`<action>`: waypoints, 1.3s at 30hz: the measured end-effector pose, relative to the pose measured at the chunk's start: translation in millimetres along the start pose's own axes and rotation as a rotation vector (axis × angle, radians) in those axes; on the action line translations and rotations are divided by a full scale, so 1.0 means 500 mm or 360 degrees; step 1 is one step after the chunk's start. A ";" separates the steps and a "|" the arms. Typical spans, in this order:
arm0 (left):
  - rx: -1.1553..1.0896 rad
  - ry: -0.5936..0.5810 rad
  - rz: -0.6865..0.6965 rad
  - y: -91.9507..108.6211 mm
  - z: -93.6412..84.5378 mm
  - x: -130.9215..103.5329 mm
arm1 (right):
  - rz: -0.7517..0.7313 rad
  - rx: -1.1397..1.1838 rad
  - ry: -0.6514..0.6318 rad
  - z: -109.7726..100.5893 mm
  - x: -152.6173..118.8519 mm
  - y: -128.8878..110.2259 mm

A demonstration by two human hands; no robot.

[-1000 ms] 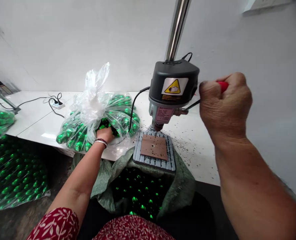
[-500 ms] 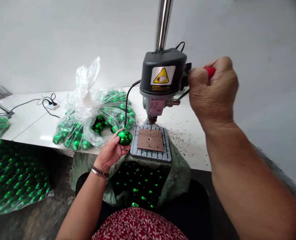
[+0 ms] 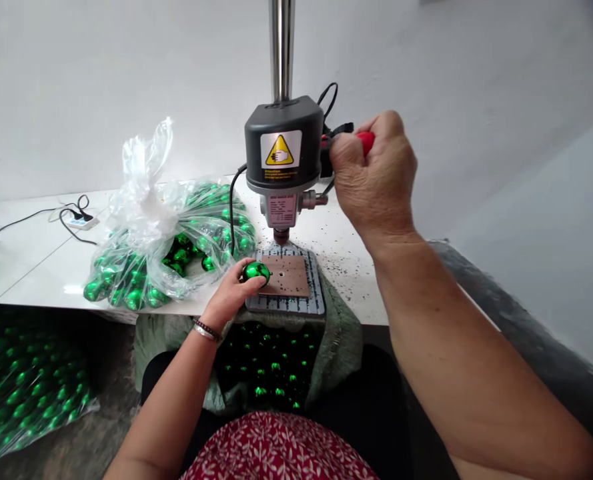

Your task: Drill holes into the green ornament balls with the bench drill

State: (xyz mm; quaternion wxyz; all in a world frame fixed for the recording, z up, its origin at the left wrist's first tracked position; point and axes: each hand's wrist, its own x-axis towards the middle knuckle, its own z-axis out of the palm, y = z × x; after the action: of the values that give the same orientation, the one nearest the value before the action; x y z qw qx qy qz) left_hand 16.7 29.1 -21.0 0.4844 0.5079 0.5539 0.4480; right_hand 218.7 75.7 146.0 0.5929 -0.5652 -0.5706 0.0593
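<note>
Between the thumb and fingers of my left hand (image 3: 233, 290) is a shiny green bauble (image 3: 257, 273), held over the left part of a brown board (image 3: 291, 283). That board has a small hole and lies on the slotted metal base (image 3: 303, 306) of a bench drill press (image 3: 283, 143). Above the board points the thin drill bit (image 3: 281, 251), to the right of the bauble and apart from it. My right hand (image 3: 379, 177) is wrapped round the red-ended lever handle (image 3: 366, 142) at the drill's right side.
A clear plastic bag (image 3: 146, 220) of green baubles stands left of the drill. An open green sack (image 3: 339, 340) with more baubles hangs below the base. Another bauble bag (image 3: 26, 387) sits lower left. Dark shavings dot the white table (image 3: 351, 267). A power strip (image 3: 83, 221) lies behind.
My left hand has brought the bauble from beside the base's left edge to over the board. My right hand still grips the lever. The view has shifted, so the drill appears further left.
</note>
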 end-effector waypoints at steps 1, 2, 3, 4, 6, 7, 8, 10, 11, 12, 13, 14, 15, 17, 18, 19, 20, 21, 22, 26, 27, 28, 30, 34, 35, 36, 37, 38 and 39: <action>0.0199 0.0026 0.0098 -0.002 0.003 0.009 | 0.0001 0.0006 -0.0003 0.000 0.000 0.000; 0.0360 0.0033 0.0178 -0.004 0.006 0.018 | 0.0003 0.0013 -0.0008 0.000 0.000 0.001; 0.0481 0.0033 0.0237 -0.005 0.009 0.027 | 0.0000 0.0017 -0.0014 0.000 0.000 0.002; 0.0567 0.0031 0.0272 -0.006 0.013 0.035 | -0.0006 0.0019 -0.0017 0.000 0.001 0.003; 0.0661 0.0014 0.0294 -0.006 0.020 0.047 | -0.0022 0.0019 -0.0017 0.001 0.001 0.005; 0.0697 0.0010 0.0296 -0.005 0.023 0.052 | -0.0032 0.0020 -0.0015 0.001 0.002 0.006; 0.0734 0.0008 0.0297 -0.004 0.027 0.055 | -0.0042 0.0020 -0.0012 0.001 0.002 0.007; 0.0807 -0.0002 0.0294 -0.002 0.034 0.062 | -0.0054 0.0010 -0.0012 0.001 0.002 0.007; 0.0835 -0.0010 0.0292 -0.001 0.037 0.064 | -0.0055 -0.0006 -0.0017 0.001 0.002 0.007; 0.0852 -0.0017 0.0293 0.001 0.039 0.067 | -0.0055 -0.0025 -0.0021 0.000 0.002 0.007; 0.0862 -0.0024 0.0296 0.002 0.042 0.070 | -0.0056 -0.0042 -0.0026 0.000 0.002 0.006; 0.0872 -0.0030 0.0299 0.003 0.044 0.073 | -0.0057 -0.0052 -0.0031 -0.001 0.002 0.006; 0.0890 -0.0042 0.0300 0.005 0.046 0.075 | -0.0059 -0.0056 -0.0037 -0.002 0.001 0.005; 0.0953 -0.0090 0.0297 0.008 0.049 0.079 | -0.0065 -0.0045 -0.0038 -0.002 0.000 0.005; 0.0993 -0.0119 0.0294 0.010 0.050 0.080 | -0.0068 -0.0032 -0.0037 -0.002 -0.001 0.006; 0.1028 -0.0145 0.0294 0.011 0.051 0.081 | -0.0074 -0.0015 -0.0033 -0.001 -0.001 0.006; 0.1058 -0.0164 0.0304 0.012 0.052 0.083 | -0.0083 0.0007 -0.0024 -0.001 -0.001 0.007; 0.1089 -0.0174 0.0322 0.013 0.053 0.084 | -0.0096 0.0034 -0.0012 0.000 -0.001 0.008; 0.1123 -0.0177 0.0346 0.013 0.054 0.086 | -0.0112 0.0062 0.0001 0.000 0.000 0.009; 0.1305 -0.0219 0.0453 0.011 0.056 0.099 | -0.0131 0.0126 0.0022 0.000 0.001 0.013; 0.1334 -0.0228 0.0469 0.012 0.055 0.101 | -0.0135 0.0129 0.0018 0.000 0.001 0.013; 0.1343 -0.0239 0.0482 0.012 0.054 0.102 | -0.0144 0.0134 0.0013 0.000 0.001 0.014; 0.1293 -0.0259 0.0489 0.014 0.052 0.100 | -0.0167 0.0150 0.0012 0.000 0.001 0.015; 0.1039 -0.0265 0.0340 0.011 0.048 0.093 | -0.0130 0.0060 -0.0002 -0.001 0.002 0.012; 0.0972 -0.0244 0.0285 0.009 0.047 0.094 | -0.0115 0.0024 -0.0008 -0.001 0.003 0.011; 0.0910 -0.0215 0.0240 0.007 0.047 0.096 | -0.0103 -0.0005 -0.0013 -0.001 0.003 0.010; 0.0854 -0.0188 0.0208 0.006 0.046 0.099 | -0.0097 -0.0019 -0.0016 -0.001 0.004 0.008; 0.0805 -0.0164 0.0182 0.005 0.046 0.103 | -0.0095 -0.0023 -0.0012 -0.001 0.004 0.007; 0.0766 -0.0155 0.0157 0.006 0.046 0.106 | -0.0095 -0.0024 -0.0009 -0.001 0.004 0.007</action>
State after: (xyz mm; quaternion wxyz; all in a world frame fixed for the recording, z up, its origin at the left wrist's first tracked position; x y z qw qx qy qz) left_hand 38.8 82.3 -25.5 0.3531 0.6559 0.5952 0.3012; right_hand 221.8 77.9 145.0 0.5886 -0.5521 -0.5893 0.0388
